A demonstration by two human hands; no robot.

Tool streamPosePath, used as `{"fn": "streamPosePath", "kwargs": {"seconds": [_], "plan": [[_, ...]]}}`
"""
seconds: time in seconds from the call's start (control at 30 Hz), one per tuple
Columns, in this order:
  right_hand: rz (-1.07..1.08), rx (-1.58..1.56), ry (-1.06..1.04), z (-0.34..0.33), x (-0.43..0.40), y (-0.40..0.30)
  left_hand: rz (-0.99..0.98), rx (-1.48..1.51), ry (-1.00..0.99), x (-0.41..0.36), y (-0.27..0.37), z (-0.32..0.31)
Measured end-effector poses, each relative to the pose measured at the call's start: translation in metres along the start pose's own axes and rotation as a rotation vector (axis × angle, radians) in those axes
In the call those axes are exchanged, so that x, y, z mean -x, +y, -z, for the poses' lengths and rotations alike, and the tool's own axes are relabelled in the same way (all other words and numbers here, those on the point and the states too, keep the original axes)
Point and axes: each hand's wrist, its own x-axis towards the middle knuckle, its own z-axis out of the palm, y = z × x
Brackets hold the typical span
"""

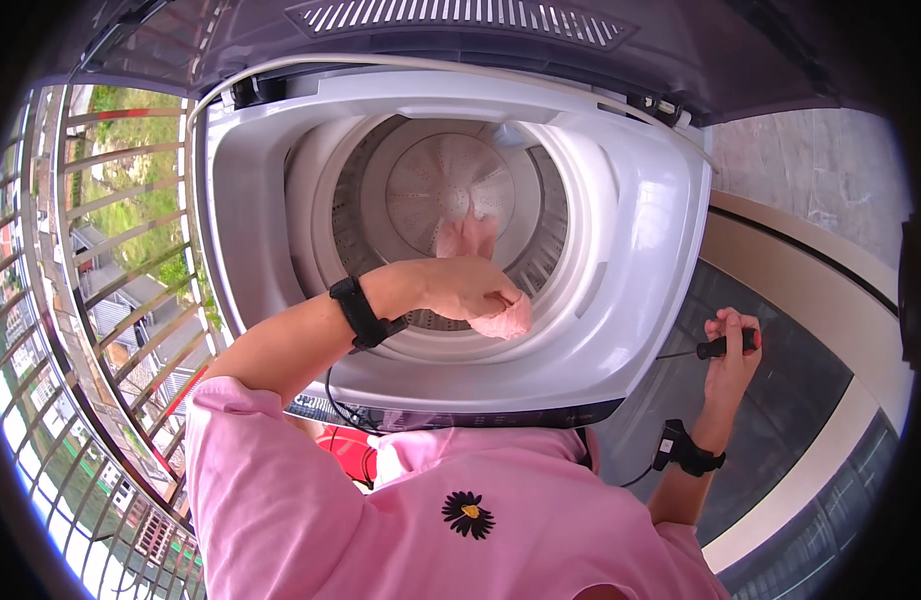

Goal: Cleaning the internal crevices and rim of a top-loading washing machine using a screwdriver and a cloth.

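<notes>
My left hand is closed on a pink cloth above the open tub of a top-loading washing machine. Part of the cloth hangs beyond the hand over the perforated steel drum. Out to the right of the machine, my right hand grips a screwdriver by its black handle, the thin shaft pointing left towards the machine's side. At the drum's upper edge sits a pale bluish piece, too blurred to name. Black straps circle both wrists.
The raised lid stands behind the tub, with a pale hose or cable along its hinge side. A metal railing runs on the left. Dark panels with a light frame lie on the right. A red object shows below the machine's front.
</notes>
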Motion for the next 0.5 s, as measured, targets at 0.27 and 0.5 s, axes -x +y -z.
{"fn": "streamPosePath", "kwargs": {"seconds": [0.27,0.5], "plan": [[0.069,0.017,0.010,-0.006,0.024,-0.013,0.104,-0.660,0.303,-0.074,0.041,-0.019],[0.145,0.101,0.040,0.005,0.060,-0.010,-0.256,-0.779,0.395,-0.081,0.006,-0.042]]}}
